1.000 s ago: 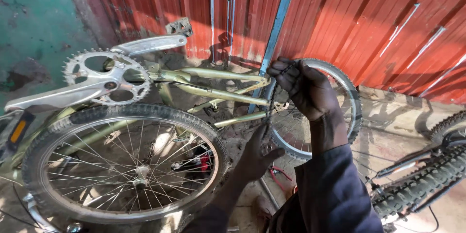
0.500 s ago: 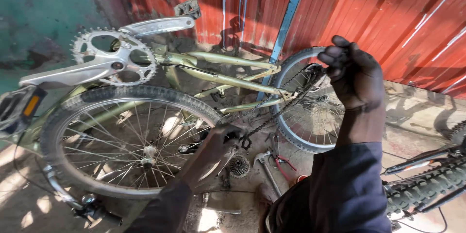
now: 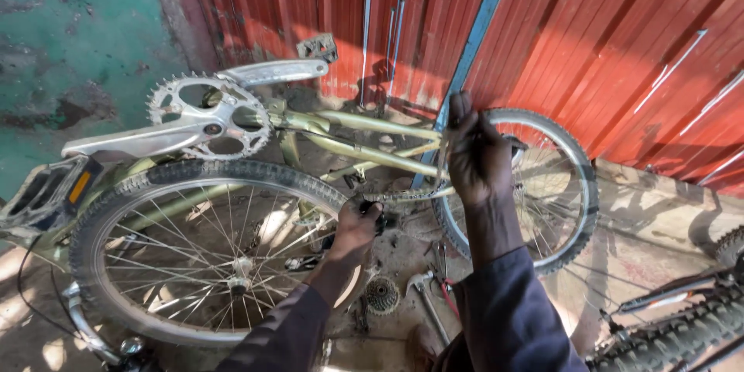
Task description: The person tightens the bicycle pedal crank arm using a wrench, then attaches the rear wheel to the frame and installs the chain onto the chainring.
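Down at the bottom of the view, two dark sleeves reach out over the ground, where a small cog cluster (image 3: 381,294) and a hand tool (image 3: 425,294) lie in the dust between the arms. The left hand (image 3: 358,226) sits low, just beside the rim of the near wheel (image 3: 203,252), its fingers curled together around a small dark part at the end of the bicycle chain (image 3: 403,195). That chain runs taut across to the right hand (image 3: 474,156), which is raised higher, fingers clamped on the chain's other end, with one finger pointing straight up. Behind the right hand stands the far wheel (image 3: 577,186), tyre on, spokes catching the sun. The pale green bicycle frame (image 3: 364,143) lies upside down between the two wheels, and up on top of it the silver chainring (image 3: 208,115) shows bare teeth, with both crank arms and their pedals sticking out to either side. At the right edge, a knobbly tyre (image 3: 682,329) of another bicycle pokes in. Furthest back, a red corrugated wall (image 3: 604,39) fills the scene, with a patch of green wall (image 3: 70,39) on the left.
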